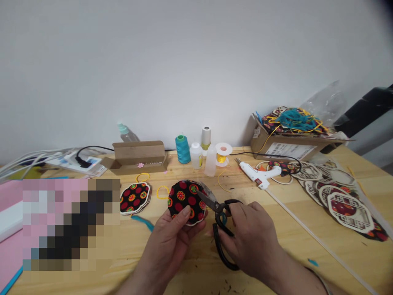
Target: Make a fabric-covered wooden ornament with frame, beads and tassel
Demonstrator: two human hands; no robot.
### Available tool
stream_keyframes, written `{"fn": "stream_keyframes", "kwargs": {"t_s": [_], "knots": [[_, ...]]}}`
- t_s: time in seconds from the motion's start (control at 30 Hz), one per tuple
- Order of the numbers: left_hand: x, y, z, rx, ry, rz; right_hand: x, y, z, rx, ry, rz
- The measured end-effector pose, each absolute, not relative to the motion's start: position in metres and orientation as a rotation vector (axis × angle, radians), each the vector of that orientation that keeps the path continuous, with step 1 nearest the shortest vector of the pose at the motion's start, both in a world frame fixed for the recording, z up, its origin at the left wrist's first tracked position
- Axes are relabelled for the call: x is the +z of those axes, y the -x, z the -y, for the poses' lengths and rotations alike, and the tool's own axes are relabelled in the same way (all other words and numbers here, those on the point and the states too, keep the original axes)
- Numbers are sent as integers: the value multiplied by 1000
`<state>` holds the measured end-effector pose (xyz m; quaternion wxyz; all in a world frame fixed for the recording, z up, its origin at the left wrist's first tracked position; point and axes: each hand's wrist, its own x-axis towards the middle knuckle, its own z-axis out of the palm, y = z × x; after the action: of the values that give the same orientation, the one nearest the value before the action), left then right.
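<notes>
My left hand (176, 231) grips a fabric-covered disc (184, 200), black with red and orange flower prints and a pale rim underneath. A yellow cord loop (162, 192) sticks out from its left side. Black-handled scissors (217, 207) are in my right hand (253, 233), their blades reaching the disc's right edge. The handles look spread apart, but the blade tips are hard to make out there. To the left lies a stack of similar patterned pieces (136, 198) with a yellow loop (143, 177) above it. A teal tassel strand (143, 221) rests nearby.
Behind stand a teal thread cone (183, 150), small plastic bottles (195, 156) and a yellow cord spool (223, 153). A white glue gun (259, 174) with a long glue stick lies right, near wooden frames (350, 211). Cardboard boxes (139, 153) sit by the wall.
</notes>
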<state>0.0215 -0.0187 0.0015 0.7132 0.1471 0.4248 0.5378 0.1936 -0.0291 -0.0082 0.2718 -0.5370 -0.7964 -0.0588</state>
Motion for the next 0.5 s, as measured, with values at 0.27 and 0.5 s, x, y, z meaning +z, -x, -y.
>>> {"fn": "stream_keyframes", "kwargs": {"t_s": [0.27,0.5], "knots": [[3,-22,18,1191,-329,-967,-4,-192,29,-128,1474,2130],[1,-22,17,1191,-344,-951,-2,-193,30,-89,1460,2129]]}}
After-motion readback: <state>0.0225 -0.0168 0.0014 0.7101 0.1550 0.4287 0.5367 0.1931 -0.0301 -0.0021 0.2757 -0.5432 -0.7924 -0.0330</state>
